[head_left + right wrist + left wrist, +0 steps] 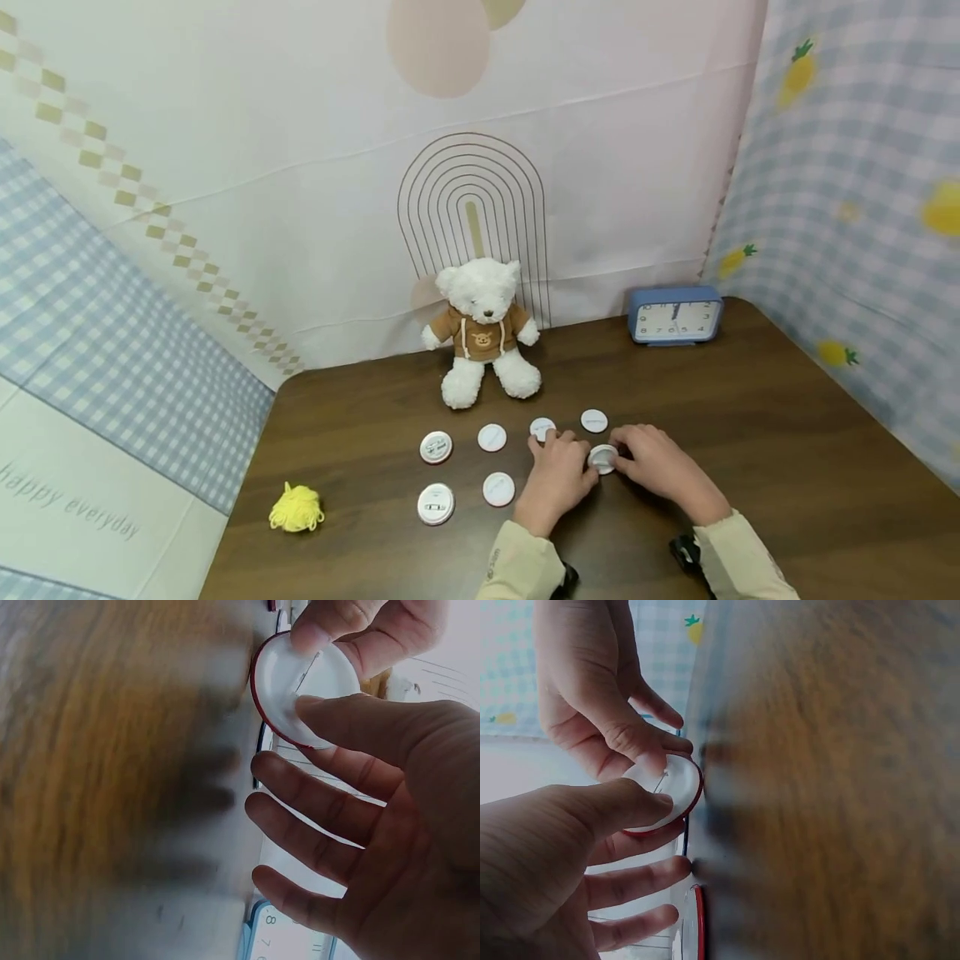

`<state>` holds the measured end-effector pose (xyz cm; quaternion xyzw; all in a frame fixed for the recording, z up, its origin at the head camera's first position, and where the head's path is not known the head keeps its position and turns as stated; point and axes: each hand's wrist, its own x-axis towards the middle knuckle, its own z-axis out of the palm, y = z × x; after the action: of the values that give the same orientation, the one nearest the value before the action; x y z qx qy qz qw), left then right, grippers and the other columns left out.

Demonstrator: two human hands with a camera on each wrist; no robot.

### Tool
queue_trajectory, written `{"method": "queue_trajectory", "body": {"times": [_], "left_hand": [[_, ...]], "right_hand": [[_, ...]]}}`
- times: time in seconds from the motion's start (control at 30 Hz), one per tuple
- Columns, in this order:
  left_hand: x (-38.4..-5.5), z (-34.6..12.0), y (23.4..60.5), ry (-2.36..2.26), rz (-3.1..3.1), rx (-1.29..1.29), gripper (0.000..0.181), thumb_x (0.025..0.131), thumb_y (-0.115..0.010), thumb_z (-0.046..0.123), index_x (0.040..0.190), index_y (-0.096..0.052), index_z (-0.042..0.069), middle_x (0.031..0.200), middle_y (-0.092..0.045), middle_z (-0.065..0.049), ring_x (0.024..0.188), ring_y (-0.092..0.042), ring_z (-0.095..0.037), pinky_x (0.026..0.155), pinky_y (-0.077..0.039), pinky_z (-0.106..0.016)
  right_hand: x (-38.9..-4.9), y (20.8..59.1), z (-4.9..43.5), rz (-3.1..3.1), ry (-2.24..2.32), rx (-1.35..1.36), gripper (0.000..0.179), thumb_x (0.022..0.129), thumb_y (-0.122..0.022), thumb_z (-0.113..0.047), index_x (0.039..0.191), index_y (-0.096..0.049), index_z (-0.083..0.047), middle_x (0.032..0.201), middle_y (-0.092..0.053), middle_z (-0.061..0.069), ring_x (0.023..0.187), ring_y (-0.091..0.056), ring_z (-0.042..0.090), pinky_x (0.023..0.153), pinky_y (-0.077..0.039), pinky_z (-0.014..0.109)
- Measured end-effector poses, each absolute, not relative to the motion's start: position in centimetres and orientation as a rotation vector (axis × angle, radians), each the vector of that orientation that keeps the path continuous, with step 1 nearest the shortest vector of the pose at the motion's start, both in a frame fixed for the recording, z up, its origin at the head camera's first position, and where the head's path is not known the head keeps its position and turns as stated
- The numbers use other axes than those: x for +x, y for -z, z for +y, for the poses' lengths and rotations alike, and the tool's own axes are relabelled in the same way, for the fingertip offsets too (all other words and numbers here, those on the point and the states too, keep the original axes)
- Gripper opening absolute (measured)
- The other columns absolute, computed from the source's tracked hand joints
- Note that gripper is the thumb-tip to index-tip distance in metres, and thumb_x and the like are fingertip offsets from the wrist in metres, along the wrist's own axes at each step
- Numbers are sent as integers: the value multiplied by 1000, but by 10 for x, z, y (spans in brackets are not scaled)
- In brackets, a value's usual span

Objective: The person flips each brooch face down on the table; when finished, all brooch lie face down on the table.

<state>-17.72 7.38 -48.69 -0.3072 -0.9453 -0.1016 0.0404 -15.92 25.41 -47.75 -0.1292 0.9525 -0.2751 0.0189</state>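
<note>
A round white pin-back badge (602, 459) with a red rim (259, 697) is held between both hands over the brown table, its pin side facing the thumbs. My left hand (557, 473) pinches one edge between thumb and forefinger. The opposite edge is pinched by my right hand (663, 468), whose other fingers (307, 825) spread loosely. A white badge (542, 427) lies just beyond the left fingers, partly covered by them. Another badge (594, 421) lies behind the held one. In the left wrist view, a red-rimmed badge (696, 922) shows below the left fingers.
Several more badges lie left of the hands, among them a larger one with a visible pin (437, 504). A white teddy bear (483, 333) sits at the back, a blue clock (675, 317) stands back right, and yellow yarn (297, 508) lies on the left.
</note>
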Motion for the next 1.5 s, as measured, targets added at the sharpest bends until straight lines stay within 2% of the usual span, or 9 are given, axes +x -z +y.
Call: {"method": "queue_trajectory", "body": {"times": [0.23, 0.5, 1.07, 1.23, 1.5], "left_hand": [[-180, 69, 489, 331, -2885, -864, 14, 81, -79, 29, 84, -71, 18, 90, -60, -1, 92, -53, -24, 85, -38, -56], [-181, 71, 488, 356, -2893, -872, 20, 79, -81, 31, 92, -72, 17, 94, -61, -1, 97, -55, -26, 88, -39, -60], [-174, 70, 488, 350, -2928, -890, 16, 82, -80, 30, 86, -70, 17, 96, -60, -2, 96, -56, -27, 92, -38, -65], [-172, 71, 487, 325, -2939, -917, 18, 82, -80, 32, 90, -72, 17, 97, -59, -2, 97, -56, -28, 93, -38, -66], [-174, 74, 484, 331, -2990, -966, 21, 87, -77, 35, 100, -73, 18, 99, -61, -2, 99, -56, -27, 91, -38, -61]], "right_hand": [[-162, 477, 252, 2970, 874, -441, 15, 86, -77, -9, 81, -64, -15, 74, -54, -8, 68, -48, 10, 64, -43, 34], [-163, 476, 256, 2981, 835, -448, 16, 85, -77, -8, 80, -63, -14, 74, -52, -6, 70, -46, 12, 66, -42, 36], [-157, 478, 254, 2964, 807, -356, 14, 82, -80, -10, 84, -66, -11, 82, -53, -3, 80, -46, 18, 72, -41, 41], [-154, 480, 255, 2984, 802, -361, 16, 81, -81, -10, 82, -65, -13, 82, -52, -4, 81, -46, 19, 72, -41, 42], [-155, 480, 260, 2981, 804, -362, 14, 84, -79, -11, 84, -65, -12, 81, -53, -3, 76, -46, 17, 68, -41, 41]]}}
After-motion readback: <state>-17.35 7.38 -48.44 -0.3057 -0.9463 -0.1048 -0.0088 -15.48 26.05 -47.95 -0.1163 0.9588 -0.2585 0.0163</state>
